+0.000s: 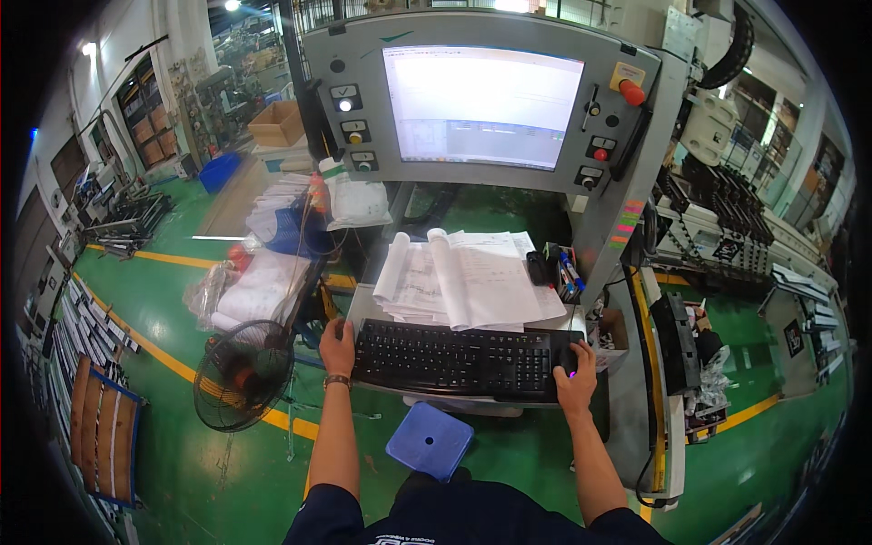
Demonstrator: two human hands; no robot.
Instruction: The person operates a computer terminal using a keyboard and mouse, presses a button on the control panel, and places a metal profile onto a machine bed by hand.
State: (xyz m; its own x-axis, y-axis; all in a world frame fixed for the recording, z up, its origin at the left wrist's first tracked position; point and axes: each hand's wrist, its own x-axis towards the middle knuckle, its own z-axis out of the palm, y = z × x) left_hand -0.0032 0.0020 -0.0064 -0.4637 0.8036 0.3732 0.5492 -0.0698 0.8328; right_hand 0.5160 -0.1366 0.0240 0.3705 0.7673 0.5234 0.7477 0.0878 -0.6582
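Right hand point(576, 374) hides a mouse; left hand point(337, 345) fingers curl at keyboard point(454, 358) edge.

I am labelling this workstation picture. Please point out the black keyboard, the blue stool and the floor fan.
black keyboard point(454, 357), head view, middle of the key field.
blue stool point(429, 440), head view, centre of the seat top.
floor fan point(243, 374), head view, hub behind the wire grille.

We reach forward with both bare forearms, coming up from the lower edge and spread well apart. Our left hand point(337, 346) lies palm down, fingers loosely together and pointing ahead — a band sits on that wrist. Our right hand point(576, 375) is also palm down, fingers curved and cupped downward. Both elbows are slightly bent — dark short sleeves cover the upper arms.
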